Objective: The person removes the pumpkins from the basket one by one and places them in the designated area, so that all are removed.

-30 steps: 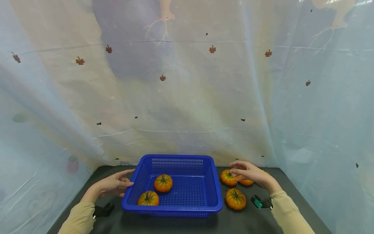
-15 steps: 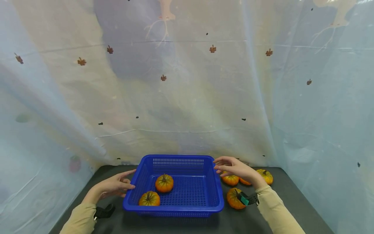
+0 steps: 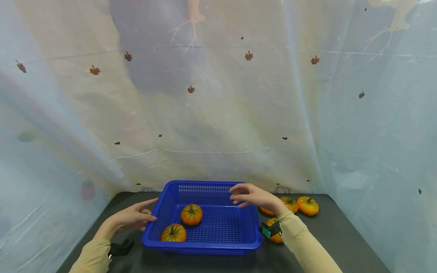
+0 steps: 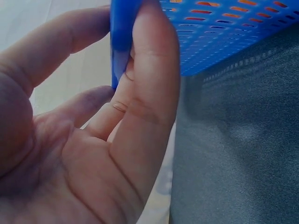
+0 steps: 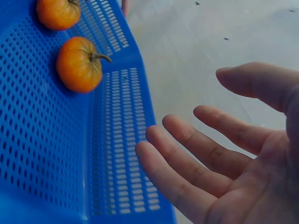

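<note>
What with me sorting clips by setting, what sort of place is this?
Perhaps a curtained work booth: printed sheeting hangs behind and on both sides of a dark table that bears a blue basket and pumpkins.

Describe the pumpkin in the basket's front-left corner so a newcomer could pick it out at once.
In the head view, find the blue basket on the dark table. Inside, the front pumpkin sits in the near-left corner. The front rim hides its lower edge, whereas the rear pumpkin shows whole and the other pumpkins lie outside.
</note>
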